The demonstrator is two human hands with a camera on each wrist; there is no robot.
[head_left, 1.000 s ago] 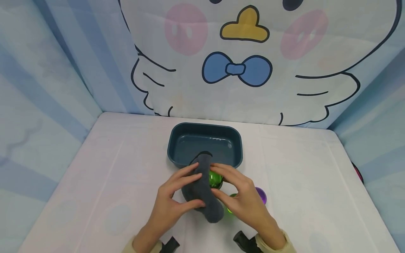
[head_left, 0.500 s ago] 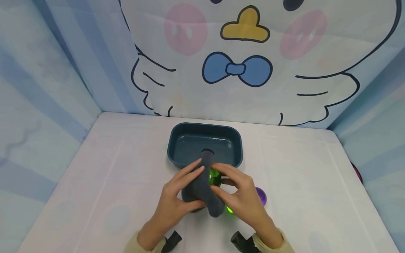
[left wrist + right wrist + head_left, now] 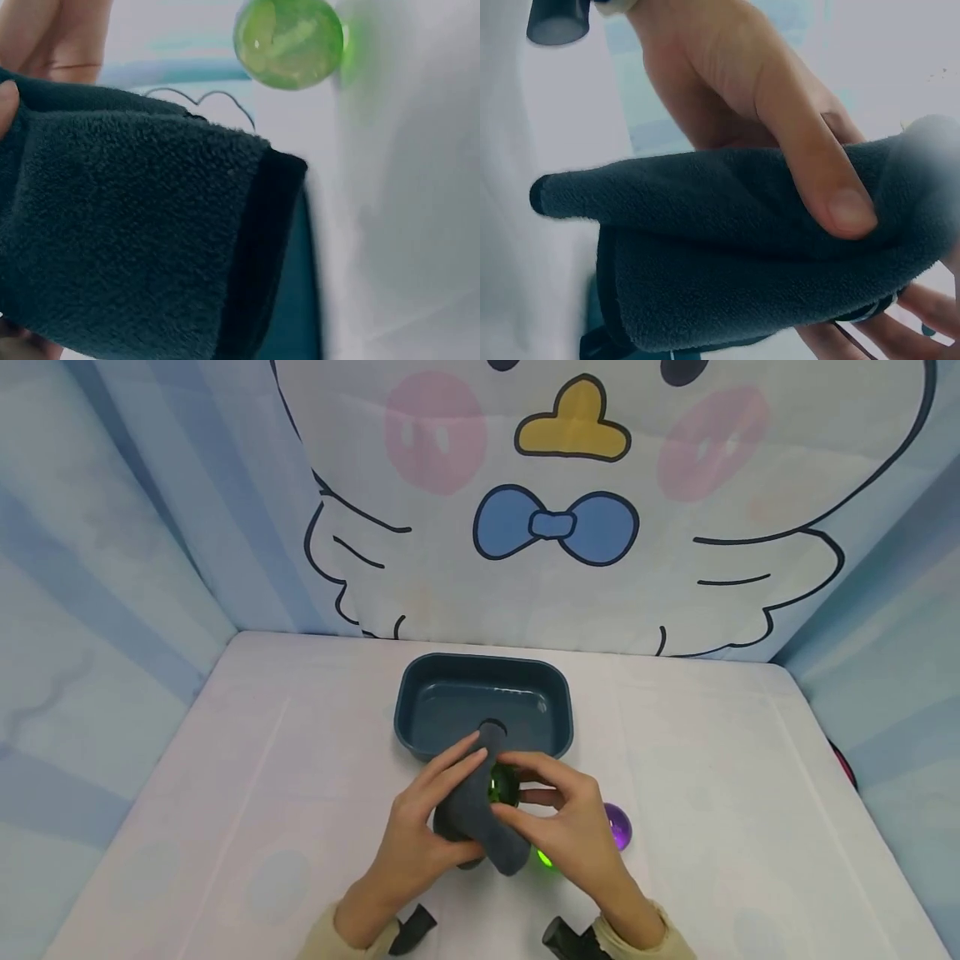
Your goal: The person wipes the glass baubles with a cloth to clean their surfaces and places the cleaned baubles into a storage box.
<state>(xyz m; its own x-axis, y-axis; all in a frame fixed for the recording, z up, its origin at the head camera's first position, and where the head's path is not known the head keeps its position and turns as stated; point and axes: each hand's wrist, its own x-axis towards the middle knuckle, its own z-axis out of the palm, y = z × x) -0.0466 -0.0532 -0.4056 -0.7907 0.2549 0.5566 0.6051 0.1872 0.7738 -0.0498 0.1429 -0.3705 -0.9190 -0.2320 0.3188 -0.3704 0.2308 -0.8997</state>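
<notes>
A dark grey fleecy cloth (image 3: pixel 478 814) is folded around a shiny green ball (image 3: pixel 504 783), which shows on the cloth's right side. My left hand (image 3: pixel 429 831) grips the cloth from the left, fingers on the far part and thumb lower down. From the right, my right hand (image 3: pixel 573 827) pinches the ball and cloth between fingers and thumb. In the right wrist view the thumb (image 3: pixel 847 210) presses on the cloth (image 3: pixel 727 195). The left wrist view shows the cloth (image 3: pixel 142 225) hanging in folds with a dark hem.
Behind the hands stands a dark blue rectangular bin (image 3: pixel 486 662) on the white-covered table (image 3: pixel 315 760). A second green ball (image 3: pixel 545 858), mostly hidden by the right hand, lies on the table; the left wrist view shows a green ball (image 3: pixel 289 41). Right of it is a purple ball (image 3: pixel 618 827).
The cloth's near end has shifted up a little, and its far end has moved slightly right. The fingers of both hands have shifted slightly, and less of the held green ball shows.
</notes>
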